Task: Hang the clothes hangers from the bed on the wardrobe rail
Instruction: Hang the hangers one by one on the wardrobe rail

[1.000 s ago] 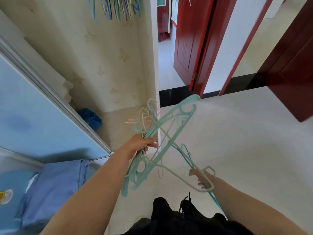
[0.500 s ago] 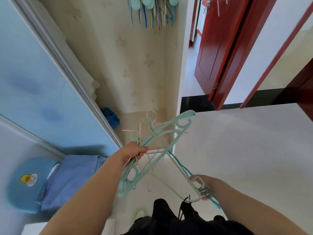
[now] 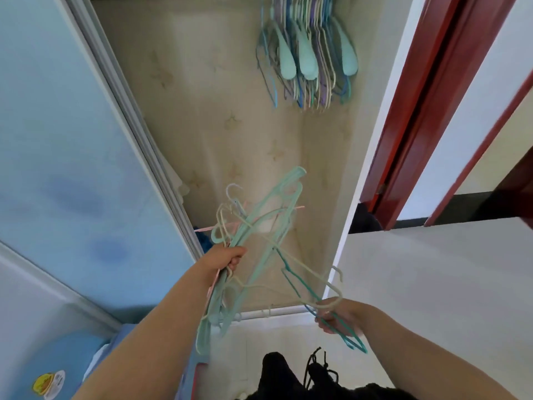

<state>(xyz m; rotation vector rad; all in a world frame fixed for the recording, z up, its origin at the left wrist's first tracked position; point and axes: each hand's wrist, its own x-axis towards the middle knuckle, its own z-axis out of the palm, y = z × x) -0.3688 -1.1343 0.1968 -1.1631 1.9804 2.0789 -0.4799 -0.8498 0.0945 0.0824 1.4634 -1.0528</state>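
Red door [image 3: 409, 105] beside hung hangers [image 3: 308, 53]

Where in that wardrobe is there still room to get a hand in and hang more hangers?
Free: the stretch up top between the blue sliding door and the hung hangers, in front of the starred back wall. Crowded: the right corner, where those hangers bunch against the white side panel. Both hands are full: the left hand grips a tangled bundle, the right hand two more.

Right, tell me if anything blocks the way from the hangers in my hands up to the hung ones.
Nothing visible does. The left hand grips a bundle of hangers, the right hand two more; only open wardrobe space lies between them and the hung hangers. The sliding door stands aside, left.
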